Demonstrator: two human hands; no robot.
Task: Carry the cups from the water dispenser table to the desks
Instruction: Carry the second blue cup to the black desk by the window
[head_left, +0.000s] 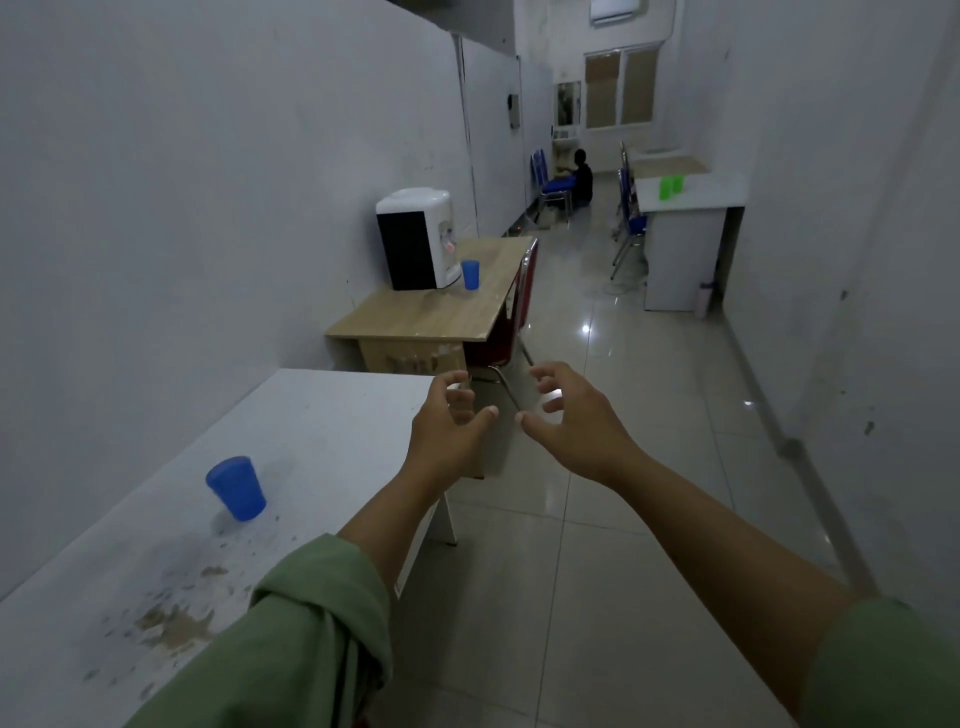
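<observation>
A blue cup (237, 487) stands on the white desk (332, 415) at my near left. A second blue cup (470, 274) stands on the wooden table (441, 312) further ahead, in front of the white and black water dispenser (415, 244). Two green cups (671, 187) sit on a white desk (691, 195) far off on the right. My left hand (452, 421) and my right hand (571, 415) are both held out in front of me, over the near desk's far corner and the floor. Their fingers are curled apart and hold nothing.
A red chair (519, 312) is tucked at the wooden table's right side. Blue chairs (631, 218) stand by the far right desk. A person (582, 176) sits on the floor at the corridor's far end. Tiled floor (597, 467) runs between the walls.
</observation>
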